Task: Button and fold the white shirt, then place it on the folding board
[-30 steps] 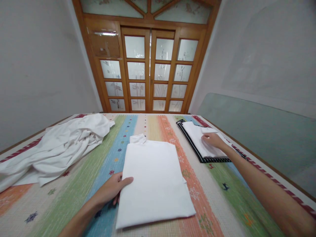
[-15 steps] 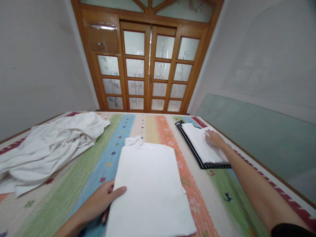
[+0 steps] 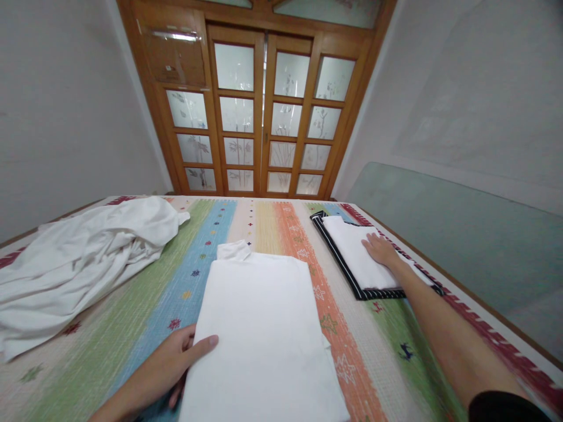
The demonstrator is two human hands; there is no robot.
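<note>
A neatly folded white shirt lies in front of me, with a small folded flap sticking out at its far left corner. My left hand is closed on its left edge, thumb on top and the other fingers partly hidden at the side and below. To the right, my right hand rests flat, fingers stretched out, on a second folded white garment. That garment sits on top of a folded black garment with white stripes, whose borders show around it.
A crumpled heap of white cloth lies on the left of the bed. Under everything spreads a colourful striped cover. A pale green headboard-like panel runs along the right wall. Wooden doors with glass panes stand at the far end.
My right hand has flattened out on the folded white garment, where its fingers were bent before. My left hand keeps its hold on the shirt's edge. The view has shifted slightly.
</note>
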